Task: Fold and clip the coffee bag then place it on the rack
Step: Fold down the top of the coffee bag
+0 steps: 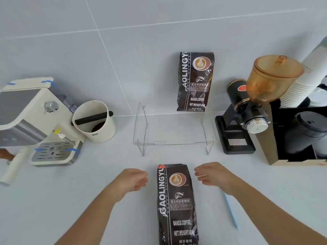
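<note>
A dark brown coffee bag (177, 204) lies flat on the white counter in front of me, its top end pointing away. My left hand (132, 179) hovers just left of the bag's top, fingers loosely curled and holding nothing. My right hand (212, 175) hovers just right of the top, also holding nothing. Neither hand touches the bag. A pale blue clip stick (231, 211) lies on the counter under my right forearm. The clear acrylic rack (175, 131) stands beyond the bag, with a second identical coffee bag (194, 82) upright at its back against the wall.
A cream espresso machine (35, 121) and a cream knock box (93, 121) stand at the left. A black grinder with an amber hopper (251, 106), stacked paper cups (304, 82) and a black cup holder box (297, 137) stand at the right.
</note>
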The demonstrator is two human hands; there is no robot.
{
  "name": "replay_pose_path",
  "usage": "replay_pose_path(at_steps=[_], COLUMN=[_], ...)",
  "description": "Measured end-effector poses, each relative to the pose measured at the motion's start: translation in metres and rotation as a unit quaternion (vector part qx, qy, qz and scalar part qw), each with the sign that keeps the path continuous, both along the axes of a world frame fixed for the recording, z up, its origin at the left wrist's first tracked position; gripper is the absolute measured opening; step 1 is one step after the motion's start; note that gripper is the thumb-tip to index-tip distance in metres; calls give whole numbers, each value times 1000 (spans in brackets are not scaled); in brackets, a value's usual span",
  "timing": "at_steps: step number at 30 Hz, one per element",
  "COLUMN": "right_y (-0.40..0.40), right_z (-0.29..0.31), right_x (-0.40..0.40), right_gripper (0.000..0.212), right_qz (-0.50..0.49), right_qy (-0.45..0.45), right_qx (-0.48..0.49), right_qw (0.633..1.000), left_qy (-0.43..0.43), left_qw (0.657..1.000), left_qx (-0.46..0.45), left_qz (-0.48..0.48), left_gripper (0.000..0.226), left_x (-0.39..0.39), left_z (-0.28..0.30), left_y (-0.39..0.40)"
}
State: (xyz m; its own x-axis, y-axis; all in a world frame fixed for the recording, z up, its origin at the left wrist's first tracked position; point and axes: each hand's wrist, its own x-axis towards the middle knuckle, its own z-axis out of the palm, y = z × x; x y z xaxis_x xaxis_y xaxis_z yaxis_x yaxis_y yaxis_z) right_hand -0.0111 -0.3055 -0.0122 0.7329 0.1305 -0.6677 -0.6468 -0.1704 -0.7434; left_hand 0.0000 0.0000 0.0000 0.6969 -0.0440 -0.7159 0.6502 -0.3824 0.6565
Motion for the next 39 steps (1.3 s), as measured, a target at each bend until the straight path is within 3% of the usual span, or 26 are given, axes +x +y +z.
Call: replay_pose_path(at_steps=[4,9,17,24,32,39], right_y=[14,35,47,49,45,32], right_z=[-14,-21,-27,-5,54,78], right_x=[-8,-13,-11,-27,-50,-55], right_gripper=[22,20,17,30,23,12], right_qz=[-80,-79,-87,-72,-76,-65], right_qy=[35,39,-2,-105,-217,-303], right_qx=[48,80,30,-28,20,-13], right_qw=[995,993,996,991,973,951], left_qy=[20,28,11,-54,-183,-276], left_qw=[994,990,981,967,940,923], left_qx=[-41,-104,-125,-154,-226,-237], left_qz=[94,95,149,194,176,125], left_gripper=[28,32,23,21,18,19], left_x=[-10,-18,-16,-30,-52,-54], left_z=[-20,-24,-20,1,46,69], left_y=[-23,-50,-63,-65,-59,-62])
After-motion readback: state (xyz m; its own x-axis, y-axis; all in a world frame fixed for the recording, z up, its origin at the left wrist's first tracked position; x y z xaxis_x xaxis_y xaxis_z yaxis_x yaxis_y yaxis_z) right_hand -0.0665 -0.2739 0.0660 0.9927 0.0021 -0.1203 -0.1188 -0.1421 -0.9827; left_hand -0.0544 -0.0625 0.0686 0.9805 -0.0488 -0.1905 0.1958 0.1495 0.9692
